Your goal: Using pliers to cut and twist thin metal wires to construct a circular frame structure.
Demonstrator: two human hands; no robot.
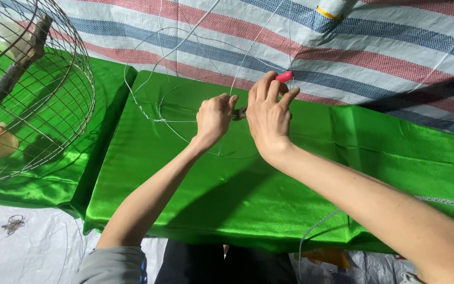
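Our right hand (269,118) hides most of the pliers (284,77) at frame centre, fingers clamped on them; only the red handle tip shows, pointing to the upper right. Our left hand (214,118) is closed on thin wire (148,113) that is hard to trace over the green cloth (185,179).

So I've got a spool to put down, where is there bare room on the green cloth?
The green cloth lies bare right of the right hand, and near its front edge between the forearms. It's crowded around the left hand: wire loops, then the wire cage.
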